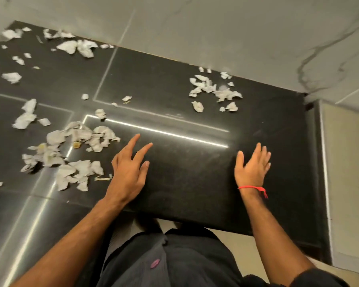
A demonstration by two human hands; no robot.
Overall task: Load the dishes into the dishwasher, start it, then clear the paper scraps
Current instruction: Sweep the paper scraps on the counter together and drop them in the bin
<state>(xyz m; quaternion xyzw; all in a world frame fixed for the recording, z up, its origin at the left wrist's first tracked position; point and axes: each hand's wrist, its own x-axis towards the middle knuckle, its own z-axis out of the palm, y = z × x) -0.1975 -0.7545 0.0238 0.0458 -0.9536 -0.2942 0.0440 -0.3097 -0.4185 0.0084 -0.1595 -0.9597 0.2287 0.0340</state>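
Over the dark countertop (pixel 184 183) near its front edge, we spread our left hand (pixel 129 170) and right hand (pixel 252 169), fingers splayed, holding nothing; paper scraps (pixel 75 154) litter the left side.

- This looks like a home kitchen, seen from above at the counter.
- A dark stone countertop (pixel 195 183) with a polished, speckled surface runs into a corner and reflects strip lighting as bright lines.
- Behind it rises a wall of pale marble-look tiles (pixel 236 38) with grey veining (a typical backsplash).
- Torn white paper scraps (pixel 79 139) lie scattered over the counter, some beside small food crumbs (pixel 76 144).
- At the right, the counter ends beside a cream cabinet panel (pixel 348 183).
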